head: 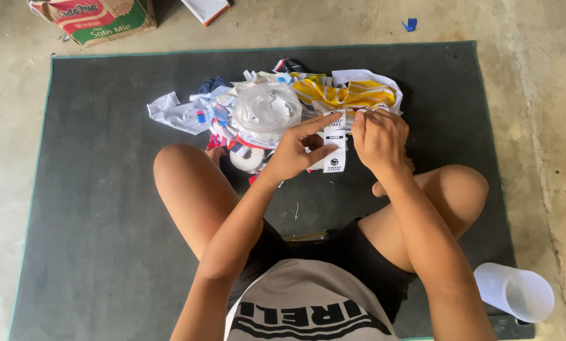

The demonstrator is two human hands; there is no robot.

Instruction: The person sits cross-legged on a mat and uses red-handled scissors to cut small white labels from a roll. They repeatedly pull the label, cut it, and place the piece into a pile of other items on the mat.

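- We sit cross-legged on a dark mat (93, 189) on the concrete floor, with a heap of cloth scraps (276, 107) just beyond our knees.
- Both hands meet at a white tag (335, 142) with black print, which hangs at the near edge of the heap, between the 2 hands.
- The left hand (295, 151) pinches the tag's left edge; the forefinger lies along its top and the thumb comes in from below, so this grip is closed on the tag.
- The right hand (379, 139) is curled tight at the tag's top right corner, fingers together, seemingly clamped where the tag joins the yellow cloth (352, 95); the fingertips themselves are hidden.
- To work the tag well, in our judgement, we keep the 2 grips close to the seam, so the pull stays short and the cloth does not bunch.
- We hold the tag flat and taut between the hands rather than twisted.
- A round clear lid (267, 108) rests on top of the heap and a tape roll (245, 158) sits just left of the left hand; a tug on the cloth could shift both.
- A clear cup (517, 292) lies on its side by the right knee, well apart from the work.
- A carton (96, 19) stands beyond the mat's far left corner.
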